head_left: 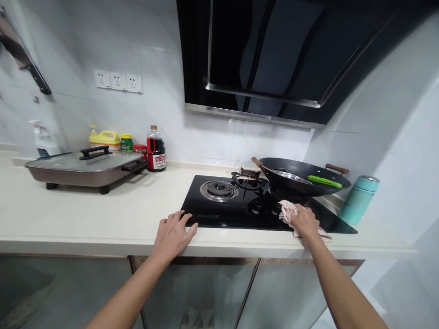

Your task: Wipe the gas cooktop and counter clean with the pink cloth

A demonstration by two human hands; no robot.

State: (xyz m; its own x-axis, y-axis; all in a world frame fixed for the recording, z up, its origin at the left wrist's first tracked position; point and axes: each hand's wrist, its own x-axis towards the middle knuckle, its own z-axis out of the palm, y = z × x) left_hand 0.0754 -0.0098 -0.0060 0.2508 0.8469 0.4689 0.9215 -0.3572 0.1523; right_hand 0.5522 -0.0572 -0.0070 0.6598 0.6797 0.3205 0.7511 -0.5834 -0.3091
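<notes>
My right hand (306, 222) is closed on a pale pink cloth (287, 212), pressing it on the front of the black glass gas stove (226, 217), close to the knobs (255, 206). Part of the cloth spills over the stove's front edge onto the counter. My left hand (173, 234) rests with fingers spread on the counter, its fingertips at the stove's front left corner. The left burner (219, 190) lies bare, and its pan support (249, 182) sits further back. Over the right burner stands a black wok (291, 164) with a green-handled utensil (324, 182) in it.
A turquoise tumbler (359, 201) stands right of the stove. On the left of the counter (85, 214) is a lidded electric pan (82, 176). Behind it are a soy sauce bottle (156, 151), a yellow jug (106, 139) and a spray bottle (44, 139). A range hood (254, 55) hangs overhead.
</notes>
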